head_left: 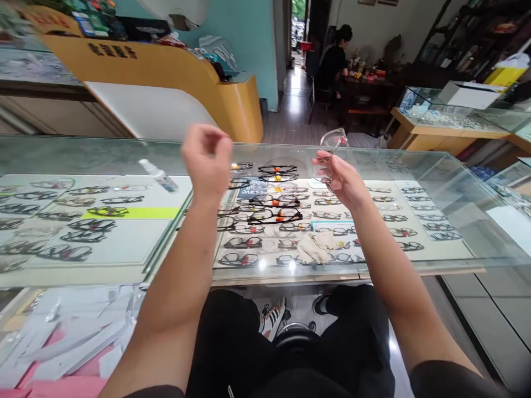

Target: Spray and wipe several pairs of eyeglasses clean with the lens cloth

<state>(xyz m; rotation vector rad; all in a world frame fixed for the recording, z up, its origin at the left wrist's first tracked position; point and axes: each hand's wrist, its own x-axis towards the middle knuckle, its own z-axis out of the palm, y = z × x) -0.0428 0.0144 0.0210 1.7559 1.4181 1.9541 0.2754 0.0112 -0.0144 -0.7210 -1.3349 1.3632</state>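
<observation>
My right hand (346,179) is raised above the glass counter, its fingers closed on a pair of clear-framed eyeglasses (333,141) standing nearly on edge. My left hand (208,160) hangs over the counter with fingers curled; motion blurs them, and whether anything is in them cannot be made out. To its left, a small white spray bottle (158,176) lies tilted. Between my forearms, several dark eyeglasses (274,209) with orange and yellow tags sit on the glass. A crumpled beige cloth (316,247) rests near the front edge.
The glass display counter (468,254) spans the view, with rows of eyeglasses (85,236) inside. At lower left lie white papers (78,337) over pink material. A wooden reception desk (166,66) stands behind. Farther back, a person (333,63) sits at a table.
</observation>
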